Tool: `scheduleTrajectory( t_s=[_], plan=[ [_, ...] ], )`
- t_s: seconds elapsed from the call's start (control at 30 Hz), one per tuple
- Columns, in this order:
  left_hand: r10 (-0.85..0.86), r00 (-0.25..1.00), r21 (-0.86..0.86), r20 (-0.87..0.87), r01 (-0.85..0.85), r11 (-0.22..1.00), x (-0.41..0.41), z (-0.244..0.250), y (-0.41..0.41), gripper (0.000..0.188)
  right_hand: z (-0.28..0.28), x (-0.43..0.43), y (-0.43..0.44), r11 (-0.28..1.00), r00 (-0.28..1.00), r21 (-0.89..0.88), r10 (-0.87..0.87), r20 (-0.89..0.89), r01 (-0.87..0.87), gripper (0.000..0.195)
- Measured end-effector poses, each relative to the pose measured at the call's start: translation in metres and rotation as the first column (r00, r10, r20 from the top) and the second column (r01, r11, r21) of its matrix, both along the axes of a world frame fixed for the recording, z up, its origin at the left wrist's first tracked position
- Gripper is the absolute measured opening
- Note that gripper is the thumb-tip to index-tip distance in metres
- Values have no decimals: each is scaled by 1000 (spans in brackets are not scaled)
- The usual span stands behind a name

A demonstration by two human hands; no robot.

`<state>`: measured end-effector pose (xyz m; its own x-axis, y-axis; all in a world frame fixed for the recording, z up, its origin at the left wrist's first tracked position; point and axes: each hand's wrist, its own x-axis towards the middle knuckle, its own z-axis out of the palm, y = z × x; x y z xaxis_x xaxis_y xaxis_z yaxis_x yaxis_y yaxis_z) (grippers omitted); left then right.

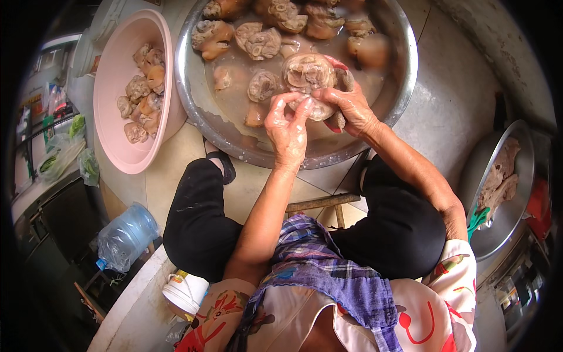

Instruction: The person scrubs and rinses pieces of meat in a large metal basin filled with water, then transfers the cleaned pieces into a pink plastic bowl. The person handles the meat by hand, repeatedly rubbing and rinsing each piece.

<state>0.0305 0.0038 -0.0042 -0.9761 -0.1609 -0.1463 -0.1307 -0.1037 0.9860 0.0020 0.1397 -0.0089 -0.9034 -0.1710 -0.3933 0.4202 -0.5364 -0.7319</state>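
A pale, wet piece of cut meat (309,75), like a pork hock with its cut face up, is held over a wide metal basin (409,83) of cloudy water. My left hand (288,127) pinches its lower edge between thumb and fingers. From the other side, my right hand (352,108) presses its thumb to the same spot. Against the right palm sits a red-and-grey tool (345,80), perhaps scissors with wrapped handles; its working end is hidden. Several browned, skin-on meat pieces (259,42) lie in the water around the hands.
To the left, a pink plastic tub (105,88) contains similar pieces (147,99). A metal bowl (475,176) at right holds larger meat pieces (499,176) and something green. A blue water bottle (129,233), a white bucket (187,292) and a wooden stool (323,202) stand nearby.
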Motion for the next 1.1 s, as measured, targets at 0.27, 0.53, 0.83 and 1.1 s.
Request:
scheduleTrajectory(
  t_s=[0.27, 0.53, 0.83, 1.1],
  plan=[
    [126, 982, -61, -144, -136, 989, -7, 0, -2, 11, -13, 1, -5, 999, 1000, -33, -25, -2, 25, 67],
    [138, 986, -106, 92, -128, 986, -21, 1, 4, 27, -18, 4, -8, 930, 960, 355, 4, -280, 99, 66],
    [121, 981, 222, 154, -154, 963, -22, 3, 7, 19, -21, 4, -1, 901, 945, 420, 39, -324, 107, 67],
    [34, 994, -127, 100, -21, 992, -22, -6, -7, 20, -5, 7, 3, 996, 999, 73, -47, 9, 46, 65]
  ],
)
